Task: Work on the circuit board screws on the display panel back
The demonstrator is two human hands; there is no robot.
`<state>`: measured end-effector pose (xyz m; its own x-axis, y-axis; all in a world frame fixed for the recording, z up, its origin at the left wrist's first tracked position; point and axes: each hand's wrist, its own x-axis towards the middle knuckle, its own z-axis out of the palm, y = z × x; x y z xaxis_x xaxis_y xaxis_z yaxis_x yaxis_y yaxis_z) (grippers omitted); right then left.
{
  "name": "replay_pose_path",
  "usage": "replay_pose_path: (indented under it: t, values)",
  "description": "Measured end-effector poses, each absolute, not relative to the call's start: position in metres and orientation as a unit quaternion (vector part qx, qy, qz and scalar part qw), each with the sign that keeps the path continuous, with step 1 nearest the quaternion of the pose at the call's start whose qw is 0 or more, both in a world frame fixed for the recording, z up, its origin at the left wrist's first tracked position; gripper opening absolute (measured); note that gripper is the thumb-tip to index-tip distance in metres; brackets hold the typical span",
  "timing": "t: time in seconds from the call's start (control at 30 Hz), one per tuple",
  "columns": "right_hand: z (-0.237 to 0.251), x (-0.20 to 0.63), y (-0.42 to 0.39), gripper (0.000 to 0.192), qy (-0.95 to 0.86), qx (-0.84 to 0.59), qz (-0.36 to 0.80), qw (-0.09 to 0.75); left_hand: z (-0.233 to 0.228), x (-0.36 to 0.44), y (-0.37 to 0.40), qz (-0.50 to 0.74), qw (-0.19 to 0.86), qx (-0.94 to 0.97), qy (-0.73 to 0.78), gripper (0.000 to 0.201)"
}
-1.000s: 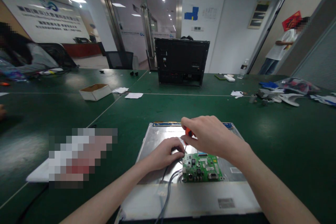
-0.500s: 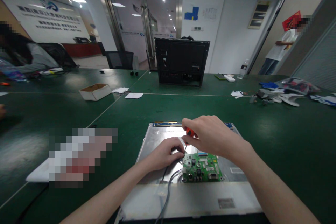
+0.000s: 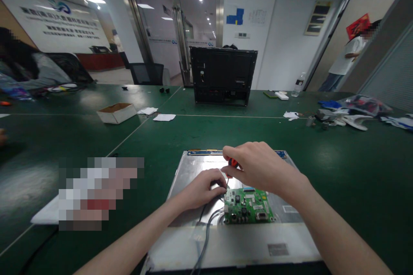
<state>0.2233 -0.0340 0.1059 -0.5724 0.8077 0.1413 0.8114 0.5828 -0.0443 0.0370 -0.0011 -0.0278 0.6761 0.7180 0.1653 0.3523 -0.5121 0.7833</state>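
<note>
- metal back panel [image 3: 196, 167]: the landmark; it lies flat on the green table [image 3: 338, 167], presumably face down so that the electronics face up for access.
- circuit board [image 3: 248, 206]: green, seated on the near right part of the panel, with grey cables [image 3: 206, 232] running off its left edge toward the panel's near rim.
- screwdriver [image 3: 231, 165]: red and black handle, thin shaft angled down to the far left corner of the board; the tip itself is too small to make out.
- right hand [image 3: 261, 167]: above the middle of the panel, fingers clenched around the screwdriver handle from above, a grasp that suits turning the tool about its own axis; most of the handle is hidden inside the grip, only its lower end showing.
- left hand [image 3: 201, 189]: resting on the panel just left of the board, fingers curled with the tips [image 3: 222, 188] touching or just beside the shaft near its lower end, seemingly to steady it; whether they pinch the shaft cannot be told.
- black monitor housing [image 3: 223, 75]: standing upright well beyond the panel's far edge.
- cardboard box [image 3: 116, 112]: open, far left of the panel, with white paper scraps [image 3: 164, 117] between it and the housing.
</note>
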Motion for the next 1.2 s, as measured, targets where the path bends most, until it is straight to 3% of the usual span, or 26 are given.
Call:
replay_pose_path:
  t: [0.23,0.5,0.83,1.2]
  values:
    - [0.1060,0.2232,-0.0368,0.015,-0.902,-0.420,0.024,0.095,-0.0338,0.0359,0.0015,0.240,0.371,0.838,0.321,0.006]
    - [0.1048,0.2235,-0.0342,0.003,-0.898,-0.432,-0.006,0.087,-0.0290,0.0368,-0.0010,0.252,0.370,0.839,0.310,0.006]
    - [0.1040,0.2231,-0.0346,0.011,-0.898,-0.432,-0.010,0.081,-0.0345,0.0361,0.0002,0.245,0.380,0.836,0.311,0.008]
    - [0.1015,0.2241,-0.0332,0.007,-0.904,-0.417,0.013,0.095,-0.0331,0.0363,0.0011,0.247,0.368,0.846,0.297,0.009]
